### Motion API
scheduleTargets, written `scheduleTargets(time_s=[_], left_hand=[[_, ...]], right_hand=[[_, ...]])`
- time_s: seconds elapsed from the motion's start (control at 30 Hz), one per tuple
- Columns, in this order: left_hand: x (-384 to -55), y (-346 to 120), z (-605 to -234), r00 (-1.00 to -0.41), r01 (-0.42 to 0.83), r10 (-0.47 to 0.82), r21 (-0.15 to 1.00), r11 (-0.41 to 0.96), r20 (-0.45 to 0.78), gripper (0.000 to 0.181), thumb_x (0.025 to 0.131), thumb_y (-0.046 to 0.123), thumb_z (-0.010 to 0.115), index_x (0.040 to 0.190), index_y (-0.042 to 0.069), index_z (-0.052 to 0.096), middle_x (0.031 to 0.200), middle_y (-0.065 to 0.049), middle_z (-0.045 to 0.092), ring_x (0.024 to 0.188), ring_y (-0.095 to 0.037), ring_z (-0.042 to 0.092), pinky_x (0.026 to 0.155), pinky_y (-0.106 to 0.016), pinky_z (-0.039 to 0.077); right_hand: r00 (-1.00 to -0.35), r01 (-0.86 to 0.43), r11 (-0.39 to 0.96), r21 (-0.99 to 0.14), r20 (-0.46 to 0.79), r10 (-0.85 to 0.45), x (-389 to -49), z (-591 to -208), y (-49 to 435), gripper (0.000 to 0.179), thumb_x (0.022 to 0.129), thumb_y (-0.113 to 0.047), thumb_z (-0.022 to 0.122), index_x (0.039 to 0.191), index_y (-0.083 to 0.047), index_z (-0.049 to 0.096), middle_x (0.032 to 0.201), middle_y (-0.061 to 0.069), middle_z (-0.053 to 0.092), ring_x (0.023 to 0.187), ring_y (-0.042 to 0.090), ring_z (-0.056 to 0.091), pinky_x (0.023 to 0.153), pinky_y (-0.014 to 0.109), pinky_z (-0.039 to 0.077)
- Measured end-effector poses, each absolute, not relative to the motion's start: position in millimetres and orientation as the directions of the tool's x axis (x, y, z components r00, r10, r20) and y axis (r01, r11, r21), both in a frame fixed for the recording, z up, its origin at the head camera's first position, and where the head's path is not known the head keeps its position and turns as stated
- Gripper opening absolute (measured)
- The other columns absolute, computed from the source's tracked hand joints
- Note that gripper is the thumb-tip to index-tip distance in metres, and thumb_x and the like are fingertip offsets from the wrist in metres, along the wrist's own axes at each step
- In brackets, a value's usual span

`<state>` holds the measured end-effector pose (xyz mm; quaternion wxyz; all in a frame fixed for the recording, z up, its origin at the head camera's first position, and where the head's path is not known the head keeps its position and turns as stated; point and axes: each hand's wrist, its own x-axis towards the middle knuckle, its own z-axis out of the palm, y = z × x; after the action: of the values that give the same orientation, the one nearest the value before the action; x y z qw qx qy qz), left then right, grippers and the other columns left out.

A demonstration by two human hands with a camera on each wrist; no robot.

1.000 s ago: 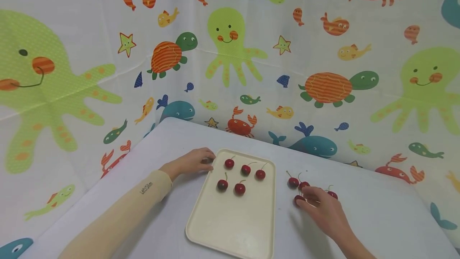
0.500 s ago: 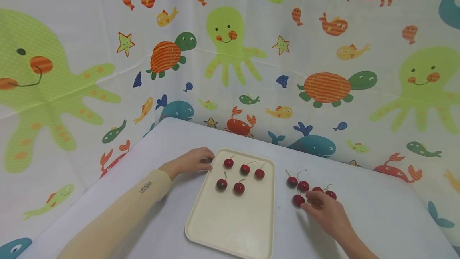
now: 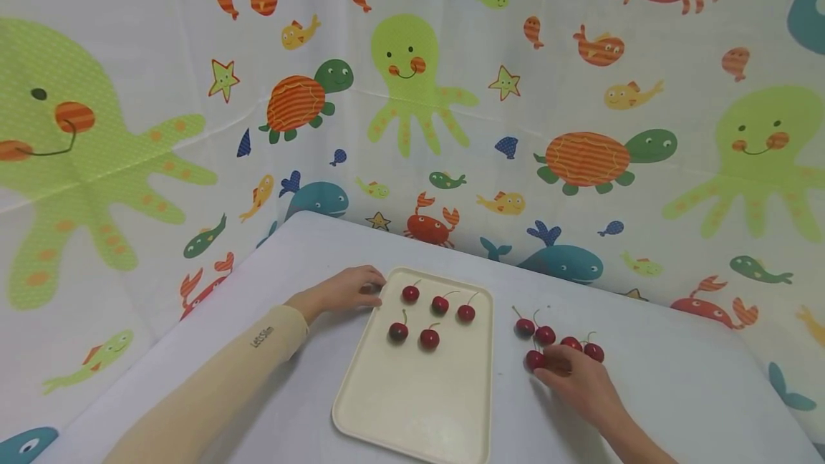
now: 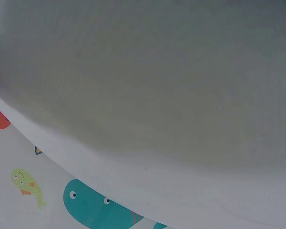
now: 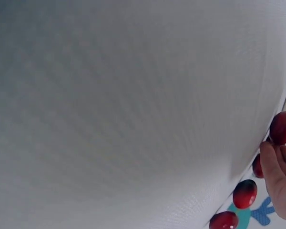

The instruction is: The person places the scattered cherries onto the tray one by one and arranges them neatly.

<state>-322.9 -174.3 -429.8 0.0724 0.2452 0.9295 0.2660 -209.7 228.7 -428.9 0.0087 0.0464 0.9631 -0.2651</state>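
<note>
Several red cherries with stems, one of them this cherry [image 3: 430, 339], lie on the upper half of a cream tray [image 3: 419, 407]. At the tray's upper left edge rests my left hand [image 3: 344, 288], fingers loosely bent, fingertips right at the rim. To the right of the tray my right hand [image 3: 583, 382] reaches in low, thumb and fingertips at the right side of the nearest cherry [image 3: 533, 361]. In the right wrist view that cherry [image 5: 281, 128] shows almost whole just beyond the fingertips. The left wrist view shows neither the left hand's fingertips nor the tray.
Behind the right hand's cherry lie more loose cherries, including a dark one [image 3: 525, 328], a middle one [image 3: 545, 336] and a far right one [image 3: 594, 353]. The white table [image 3: 683, 378] meets a hanging curtain [image 3: 477, 127] printed with sea animals.
The right hand drew back slightly from the nearest cherry, then moved left to it again. That cherry stays in place. The left hand and tray have not moved.
</note>
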Motion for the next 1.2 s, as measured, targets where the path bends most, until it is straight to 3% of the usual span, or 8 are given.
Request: scheduleTargets(time_s=[1.2], left_hand=[[-325.4,-174.7,-432.1,-0.873,0.399,0.487,0.545,0.737,-0.020,0.041,0.083,0.026,0.068,0.119,0.009,0.060,0.123,-0.006,0.055,0.113,-0.021,0.054,0.097,-0.037,0.048]], right_hand=[[-0.999,0.018,0.894,-0.448,0.026,0.033,-214.8,-430.2,222.3,0.044,0.071,-0.023,0.079,0.108,-0.004,0.064,0.096,0.007,0.068,0.084,0.019,0.063,0.076,0.038,0.057]])
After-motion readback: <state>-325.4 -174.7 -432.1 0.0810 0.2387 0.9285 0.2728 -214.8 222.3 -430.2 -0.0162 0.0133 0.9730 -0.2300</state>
